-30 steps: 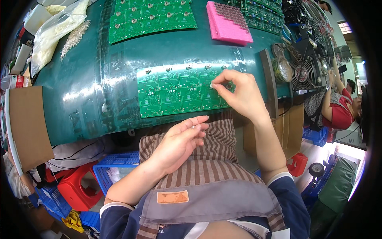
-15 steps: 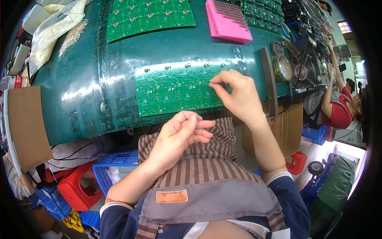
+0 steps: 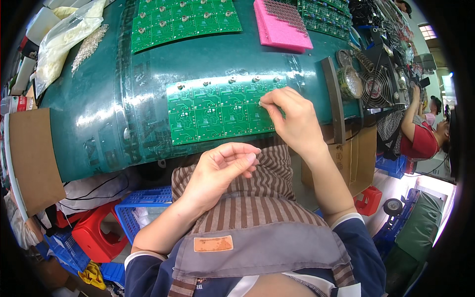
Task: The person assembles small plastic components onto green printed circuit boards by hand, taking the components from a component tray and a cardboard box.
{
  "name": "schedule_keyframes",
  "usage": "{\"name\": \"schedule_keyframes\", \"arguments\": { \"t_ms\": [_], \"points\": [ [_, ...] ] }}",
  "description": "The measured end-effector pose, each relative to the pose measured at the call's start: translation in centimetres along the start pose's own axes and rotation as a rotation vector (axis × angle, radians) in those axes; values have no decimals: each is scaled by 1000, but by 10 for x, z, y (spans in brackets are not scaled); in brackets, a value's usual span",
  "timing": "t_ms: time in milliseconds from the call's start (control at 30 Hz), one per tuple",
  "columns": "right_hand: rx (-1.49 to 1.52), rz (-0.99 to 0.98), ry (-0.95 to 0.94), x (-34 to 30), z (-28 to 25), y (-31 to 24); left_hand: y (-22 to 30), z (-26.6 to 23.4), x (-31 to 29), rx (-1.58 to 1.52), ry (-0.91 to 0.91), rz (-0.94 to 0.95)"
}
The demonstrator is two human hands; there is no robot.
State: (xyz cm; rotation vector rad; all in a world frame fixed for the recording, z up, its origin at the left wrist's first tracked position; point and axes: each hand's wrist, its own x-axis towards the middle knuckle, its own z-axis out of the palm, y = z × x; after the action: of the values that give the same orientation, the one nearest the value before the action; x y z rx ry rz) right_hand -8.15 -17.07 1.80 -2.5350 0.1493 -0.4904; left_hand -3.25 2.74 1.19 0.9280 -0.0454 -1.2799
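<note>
A green circuit board [image 3: 210, 119] lies near the front edge of the table, with several round metal parts standing along its far row. My right hand [image 3: 297, 116] is over the board's right end, thumb and forefinger pinched at its surface around a tiny pale component [image 3: 261, 103], whose kind is too small to tell. In front of the board, above my lap, my left hand [image 3: 222, 168] is held palm inward with fingers curled and thumb drawn close to the forefinger. Whatever it may hold is hidden.
At the back lie another populated green board [image 3: 188, 22] and a pink foam block [image 3: 279, 29] bearing rows of metal parts. A clear bag [image 3: 67, 44] and a pile of small silver pieces [image 3: 90, 47] sit far left. A dark metal bar [image 3: 333, 99] and fan [image 3: 374, 91] stand right.
The fingers of my left hand have curled in and its thumb has come closer to the forefinger. My right hand stays pinched at nearly the same spot on the board.
</note>
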Motion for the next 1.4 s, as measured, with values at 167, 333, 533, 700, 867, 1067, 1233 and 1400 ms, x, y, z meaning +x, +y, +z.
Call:
{"name": "schedule_keyframes", "arguments": {
  "t_ms": [167, 333, 533, 700, 867, 1067, 1233, 1400],
  "points": [
    [9, 33, -25, 1, -3, -2, 0, -2, 0, -13, -30, -8],
    [20, 52, 76, -8, 8, -3, 1, -2, 1, -55, -39, -7],
    [2, 35, 140, -10, 11, -3, 4, -1, 2, -58, -24, -25],
    [-26, -53, 67, -7, 2, 2, 3, -1, 2, 22, -22, -28],
    [73, 54, 71, 27, -35, 32, 1, -4, 2, 48, 0, -6],
    [-275, 410, 482, 71, -28, 116, 2, 0, 5, 37, -9, 6],
    [-319, 379, 515, 79, -29, 128, 5, -1, 6, 35, -19, -29],
    [-222, 472, 515, 74, -34, 86, 4, -1, 9, 72, 24, 52]
  ]
}}
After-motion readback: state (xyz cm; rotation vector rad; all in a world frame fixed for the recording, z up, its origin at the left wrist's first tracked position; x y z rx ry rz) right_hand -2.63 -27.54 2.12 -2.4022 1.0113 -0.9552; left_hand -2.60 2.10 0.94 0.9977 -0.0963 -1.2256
